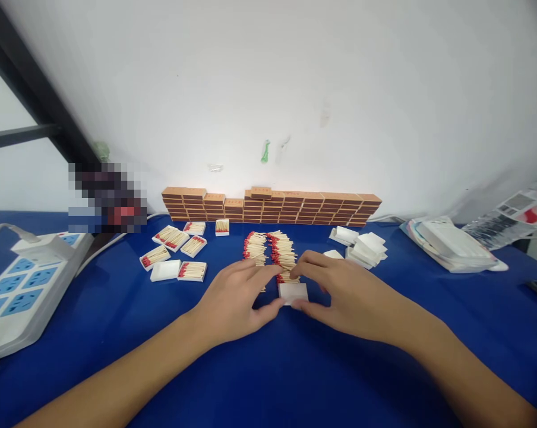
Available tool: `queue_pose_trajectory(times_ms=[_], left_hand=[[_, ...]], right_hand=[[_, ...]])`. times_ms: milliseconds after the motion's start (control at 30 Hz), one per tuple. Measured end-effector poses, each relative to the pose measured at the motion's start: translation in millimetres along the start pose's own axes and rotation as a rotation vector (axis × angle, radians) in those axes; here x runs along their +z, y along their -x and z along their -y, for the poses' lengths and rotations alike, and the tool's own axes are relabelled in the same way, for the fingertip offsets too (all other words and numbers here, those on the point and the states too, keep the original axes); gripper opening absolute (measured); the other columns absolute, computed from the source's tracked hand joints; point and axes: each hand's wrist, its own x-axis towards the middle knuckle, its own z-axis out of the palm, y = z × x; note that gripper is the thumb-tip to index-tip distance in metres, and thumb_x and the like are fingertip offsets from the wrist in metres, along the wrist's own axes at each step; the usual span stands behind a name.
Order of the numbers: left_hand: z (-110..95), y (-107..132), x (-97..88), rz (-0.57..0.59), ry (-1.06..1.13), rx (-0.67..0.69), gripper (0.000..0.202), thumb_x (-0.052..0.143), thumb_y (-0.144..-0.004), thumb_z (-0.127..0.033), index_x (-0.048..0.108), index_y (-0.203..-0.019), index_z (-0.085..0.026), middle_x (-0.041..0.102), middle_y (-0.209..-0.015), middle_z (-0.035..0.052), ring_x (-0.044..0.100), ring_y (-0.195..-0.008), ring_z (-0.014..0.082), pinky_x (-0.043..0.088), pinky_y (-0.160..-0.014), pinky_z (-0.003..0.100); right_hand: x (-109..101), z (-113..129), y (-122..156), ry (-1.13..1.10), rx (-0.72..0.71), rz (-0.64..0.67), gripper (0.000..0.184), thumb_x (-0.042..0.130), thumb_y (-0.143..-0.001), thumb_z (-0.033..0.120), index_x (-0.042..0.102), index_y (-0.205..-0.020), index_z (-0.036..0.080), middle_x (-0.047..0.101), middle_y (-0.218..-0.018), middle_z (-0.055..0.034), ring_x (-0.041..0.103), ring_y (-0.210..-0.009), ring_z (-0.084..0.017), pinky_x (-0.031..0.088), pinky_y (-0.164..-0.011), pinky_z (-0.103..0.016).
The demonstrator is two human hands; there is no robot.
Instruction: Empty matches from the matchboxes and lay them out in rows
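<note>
A white matchbox tray (294, 292) lies between my hands, with red-headed matches at its far edge. My left hand (235, 297) has its thumb on the tray's near left corner and its index finger by the matches just behind. From the other side, my right hand (348, 294) has its thumb at the near right corner, with bent fingers reaching onto the matches. Both hands are curled around the tray. Beyond them lie two long piles of loose matches, a left pile (256, 245) and a right pile (284, 249), partly covered by my fingers.
Brown matchboxes (268, 208) are stacked along the wall. Several match-filled trays (192, 271) and a bare white tray (165, 271) lie at left; white trays (367, 249) are heaped at right. A power strip (28, 285) stands far left, a plastic-wrapped pack (451, 244) far right.
</note>
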Motion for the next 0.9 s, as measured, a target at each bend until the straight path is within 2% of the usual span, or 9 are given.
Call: queue_pose_trajectory(times_ms=[67,200,300,433,500,600,733,833,900], left_hand=[[-0.9,-0.1,1.0,0.041,-0.005,0.014,0.042,0.075,-0.094,-0.037,0.062,-0.130,-0.021,0.074,-0.092,0.0040,0.070,-0.088,0.0262,0.059,-0.081,0.042],[-2.5,-1.1,4.8,0.084,-0.014,0.006,0.069,0.085,-0.085,-0.041,0.052,-0.143,-0.021,0.070,-0.122,0.0120,0.068,-0.109,0.0318,0.059,-0.093,0.050],[-5.4,-1.7,8.1,0.058,-0.009,-0.006,0.088,0.089,-0.081,-0.043,0.041,-0.154,-0.025,0.059,-0.144,0.0172,0.062,-0.128,0.0376,0.055,-0.104,0.057],[-9.2,-1.8,11.4,0.033,-0.026,-0.011,0.101,0.088,-0.084,-0.043,0.028,-0.163,-0.028,0.036,-0.169,0.0229,0.040,-0.154,0.0443,0.042,-0.120,0.067],[-9.7,-1.6,12.4,0.021,-0.045,-0.008,0.103,0.087,-0.086,-0.043,0.023,-0.165,-0.026,0.027,-0.173,0.0254,0.032,-0.159,0.0450,0.038,-0.123,0.069],[-9.8,-1.0,13.7,0.015,-0.071,0.000,0.104,0.086,-0.087,-0.044,0.022,-0.166,-0.024,0.023,-0.175,0.0269,0.028,-0.161,0.0451,0.034,-0.125,0.070],[-11.2,0.1,15.5,0.002,-0.102,0.023,0.096,0.081,-0.092,-0.040,0.024,-0.166,-0.022,0.025,-0.175,0.0254,0.028,-0.163,0.0414,0.033,-0.128,0.066],[-9.5,-0.9,12.0,0.005,-0.114,0.060,0.089,0.078,-0.095,-0.043,0.028,-0.165,-0.021,0.029,-0.175,0.0239,0.028,-0.163,0.0390,0.031,-0.130,0.063],[-4.4,-2.9,2.6,0.003,-0.118,0.091,0.083,0.074,-0.098,-0.046,0.030,-0.164,-0.021,0.036,-0.172,0.0219,0.031,-0.162,0.0368,0.031,-0.130,0.060]], right_hand=[[0.3,1.2,1.7,-0.001,0.009,0.053,0.026,0.080,-0.091,0.027,0.070,-0.115,0.025,0.069,-0.116,-0.0050,0.071,-0.087,-0.022,0.053,-0.070,-0.035],[5.6,2.1,1.0,0.026,-0.023,0.060,0.030,0.074,-0.091,0.022,0.070,-0.121,0.024,0.069,-0.123,-0.0075,0.072,-0.095,-0.025,0.055,-0.075,-0.038],[4.6,2.5,-0.6,-0.005,-0.049,0.032,0.033,0.073,-0.091,0.020,0.070,-0.123,0.023,0.069,-0.126,-0.0082,0.072,-0.098,-0.026,0.056,-0.078,-0.038],[-6.9,2.5,0.9,-0.081,-0.031,-0.009,0.024,0.073,-0.093,0.023,0.073,-0.116,0.026,0.071,-0.118,-0.0058,0.071,-0.092,-0.022,0.055,-0.072,-0.034],[-14.0,0.4,3.1,-0.093,-0.012,-0.048,0.022,0.073,-0.094,0.027,0.073,-0.116,0.027,0.071,-0.112,-0.0048,0.069,-0.084,-0.020,0.054,-0.069,-0.033],[-23.3,-8.3,6.7,-0.068,0.016,-0.140,0.023,0.071,-0.095,0.033,0.072,-0.117,0.026,0.071,-0.102,-0.0044,0.066,-0.077,-0.019,0.053,-0.068,-0.033],[-30.9,-33.7,11.2,0.078,0.096,-0.210,0.025,0.066,-0.095,0.040,0.071,-0.112,0.022,0.072,-0.093,-0.0062,0.067,-0.075,-0.022,0.050,-0.069,-0.035],[-33.8,-61.8,15.7,0.178,0.248,-0.180,0.028,0.068,-0.091,0.043,0.069,-0.109,0.021,0.073,-0.084,-0.0054,0.068,-0.070,-0.025,0.046,-0.064,-0.034],[-36.2,-79.9,18.7,0.211,0.333,-0.183,0.030,0.071,-0.090,0.043,0.066,-0.111,0.022,0.074,-0.082,-0.0058,0.068,-0.069,-0.026,0.043,-0.062,-0.034]])
